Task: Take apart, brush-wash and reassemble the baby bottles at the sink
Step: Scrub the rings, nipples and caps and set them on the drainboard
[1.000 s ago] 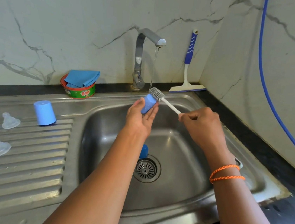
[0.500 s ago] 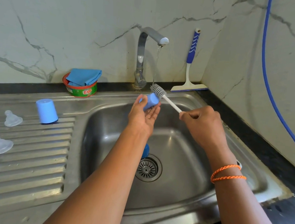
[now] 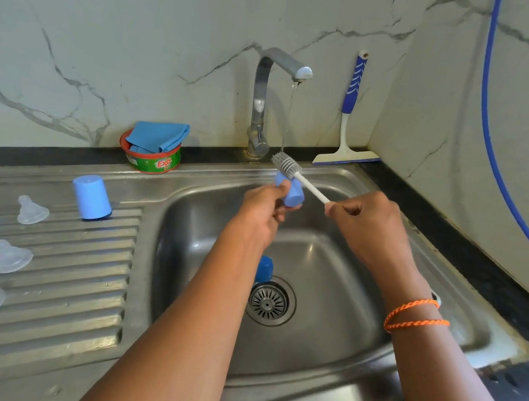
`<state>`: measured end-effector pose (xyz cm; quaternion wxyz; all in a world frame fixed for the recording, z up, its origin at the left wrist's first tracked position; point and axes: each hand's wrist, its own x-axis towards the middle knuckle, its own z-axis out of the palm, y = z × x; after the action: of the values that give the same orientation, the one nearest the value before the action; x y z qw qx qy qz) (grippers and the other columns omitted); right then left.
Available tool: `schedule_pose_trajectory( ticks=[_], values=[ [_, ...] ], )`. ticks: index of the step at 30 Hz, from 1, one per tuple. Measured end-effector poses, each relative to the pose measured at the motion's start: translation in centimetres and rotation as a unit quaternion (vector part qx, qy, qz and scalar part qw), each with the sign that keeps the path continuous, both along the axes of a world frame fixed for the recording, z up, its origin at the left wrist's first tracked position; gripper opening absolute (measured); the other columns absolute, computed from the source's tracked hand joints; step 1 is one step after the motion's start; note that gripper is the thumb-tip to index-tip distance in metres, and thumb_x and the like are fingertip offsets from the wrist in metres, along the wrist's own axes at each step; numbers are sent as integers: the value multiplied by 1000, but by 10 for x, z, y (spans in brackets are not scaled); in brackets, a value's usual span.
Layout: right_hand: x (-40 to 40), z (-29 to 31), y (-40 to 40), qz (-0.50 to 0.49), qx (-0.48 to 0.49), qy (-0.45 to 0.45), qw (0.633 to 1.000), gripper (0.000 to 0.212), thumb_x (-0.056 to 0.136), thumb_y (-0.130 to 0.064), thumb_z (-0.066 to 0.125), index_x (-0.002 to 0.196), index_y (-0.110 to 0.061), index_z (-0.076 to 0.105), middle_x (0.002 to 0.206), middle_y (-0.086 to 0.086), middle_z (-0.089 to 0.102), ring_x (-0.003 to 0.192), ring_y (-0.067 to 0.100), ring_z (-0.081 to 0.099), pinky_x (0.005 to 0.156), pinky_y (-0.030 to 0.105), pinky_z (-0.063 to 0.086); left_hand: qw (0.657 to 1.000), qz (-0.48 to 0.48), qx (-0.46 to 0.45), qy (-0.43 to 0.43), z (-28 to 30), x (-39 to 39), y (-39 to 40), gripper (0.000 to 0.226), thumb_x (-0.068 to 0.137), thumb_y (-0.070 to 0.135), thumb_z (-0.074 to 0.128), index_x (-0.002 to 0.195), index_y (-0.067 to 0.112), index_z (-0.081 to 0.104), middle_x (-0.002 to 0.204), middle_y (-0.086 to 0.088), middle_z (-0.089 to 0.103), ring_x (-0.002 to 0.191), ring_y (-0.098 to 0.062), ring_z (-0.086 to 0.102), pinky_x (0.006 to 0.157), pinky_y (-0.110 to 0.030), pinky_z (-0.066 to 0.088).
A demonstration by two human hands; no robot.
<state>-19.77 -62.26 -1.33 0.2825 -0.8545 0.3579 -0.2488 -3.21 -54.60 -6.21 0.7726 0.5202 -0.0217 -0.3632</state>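
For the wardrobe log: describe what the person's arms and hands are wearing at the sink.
Both forearms are bare, with no sleeves in view and no gloves on either hand. The left hand and its wrist carry nothing visible. The right hand has no rings that show; its wrist wears a thin braided orange cord bracelet, wrapped around twice.

My left hand [image 3: 260,208] holds a cap [image 3: 292,193] over the sink basin [image 3: 327,306], below the tap [image 3: 267,101]. My right hand [image 3: 364,225] holds the brush [image 3: 295,174] to its right, bristles above the cap. On the drainboard [image 3: 50,275] to my left lie three teats [image 3: 32,210] and another cap [image 3: 92,197]. A squeegee [image 3: 348,121] leans against the wall behind the sink.
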Motion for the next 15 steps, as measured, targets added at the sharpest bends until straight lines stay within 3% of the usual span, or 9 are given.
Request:
schedule_pose_trajectory(
  ticks=[2,4,7,10,13,15],
  values=[
    [3,-1,3,-8,-3,-2,1000,33,97,-36,72,70,-17,76,59,9,59,55,22,45,53,32,37,1000,-13,-8,8,2,-7,-2,8,100,13,67,104,6,67,100,-18,74,71,-21,69,55,-25,35],
    [4,-2,5,-1,1,2,1000,32,96,-37,72,76,-14,79,65,16,61,57,22,45,55,33,39,999,1,-20,29,3,-7,-2,8,101,13,66,104,5,66,103,-19,75,78,-24,71,58,-27,41],
    [0,1,2,23,29,15,999,30,94,-39,75,78,-14,81,70,20,65,56,20,46,57,33,42,992,67,-66,81,3,0,0,9,103,9,62,107,2,65,103,-19,74,86,-29,73,63,-28,54],
    [-7,7,0,48,55,38,997,26,92,-37,78,75,-18,83,66,18,64,55,15,48,57,30,42,979,140,-96,114,2,5,3,23,103,9,62,123,-2,63,98,-16,72,86,-27,74,73,-31,62],
    [-8,8,0,53,60,49,996,27,91,-37,78,74,-16,83,63,16,61,54,13,47,56,29,41,981,142,-77,106,1,7,5,25,104,9,60,127,1,63,100,-14,73,80,-24,71,55,-23,49],
    [-4,4,2,45,50,37,997,29,92,-38,77,78,-13,82,69,21,63,56,14,46,55,29,39,990,94,-57,87,1,7,6,21,106,10,55,123,4,64,111,-18,75,85,-26,73,53,-23,36]
  ],
)
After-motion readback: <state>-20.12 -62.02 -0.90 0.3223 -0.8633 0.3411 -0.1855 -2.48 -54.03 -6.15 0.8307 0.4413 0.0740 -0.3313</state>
